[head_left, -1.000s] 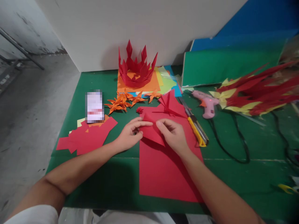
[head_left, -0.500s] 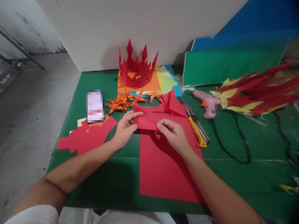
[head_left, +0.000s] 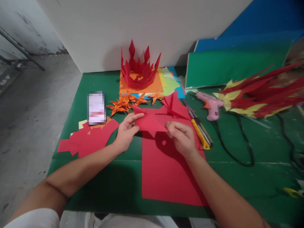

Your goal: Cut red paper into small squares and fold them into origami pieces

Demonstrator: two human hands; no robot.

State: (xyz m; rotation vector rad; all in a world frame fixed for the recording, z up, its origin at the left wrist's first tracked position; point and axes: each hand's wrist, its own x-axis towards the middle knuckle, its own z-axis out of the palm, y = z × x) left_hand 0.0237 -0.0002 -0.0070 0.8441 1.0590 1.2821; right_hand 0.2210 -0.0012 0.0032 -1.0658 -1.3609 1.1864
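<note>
Between my two hands a piece of red paper is held up, partly folded, above a large red sheet on the table. My left hand pinches its left end, thumb below and fingers on top. At the pointed right corner, my right hand grips the paper between thumb and curled fingers. Just beyond lie folded red paper pieces on the sheet. To the right of them rests a yellow utility knife.
A red paper crown stands on coloured sheets at the back, with orange paper flowers before it. On the left are a phone and red scraps. A pink glue gun with a black cord lies right, beside red-yellow paper flames.
My right hand has moved a little to the right, drawing the paper's right corner out into a point. The left hand has barely moved.
</note>
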